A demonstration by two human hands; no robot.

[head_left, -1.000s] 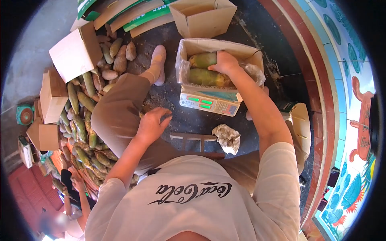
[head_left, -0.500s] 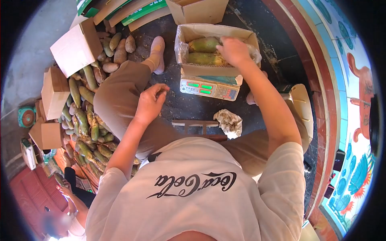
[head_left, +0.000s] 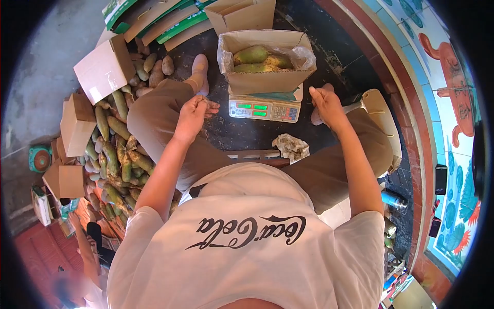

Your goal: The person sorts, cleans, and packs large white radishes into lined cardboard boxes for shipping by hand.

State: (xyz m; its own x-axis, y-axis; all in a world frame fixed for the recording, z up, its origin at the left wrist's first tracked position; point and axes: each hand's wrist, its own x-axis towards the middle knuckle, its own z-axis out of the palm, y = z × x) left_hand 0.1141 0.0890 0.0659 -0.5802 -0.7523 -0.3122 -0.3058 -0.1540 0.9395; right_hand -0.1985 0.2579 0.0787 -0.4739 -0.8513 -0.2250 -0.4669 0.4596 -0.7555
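Note:
A cardboard box (head_left: 267, 81), lined with clear plastic, rests on a digital scale (head_left: 263, 110) with green lit displays. Inside it lie several long green-brown vegetables (head_left: 252, 54). To the left of the scale, above my knee, my left hand (head_left: 194, 114) has its fingers curled together; whatever they may hold is too small to name. My right hand (head_left: 327, 105) hovers right of the scale, apart from the box, its fingers curled in with the thumb against them, and any content is hidden.
A big pile of similar vegetables (head_left: 121, 154) covers the floor at left, with open cartons (head_left: 105, 69) beside it. Flattened cartons (head_left: 175, 26) lie at the top. A crumpled cloth (head_left: 291, 148) sits below the scale. Another person's arm (head_left: 87, 252) shows at lower left.
My right hand has left the box and moved down and right, beside the scale. A further part of the vegetables shows where it was. My left hand's fingers have closed more.

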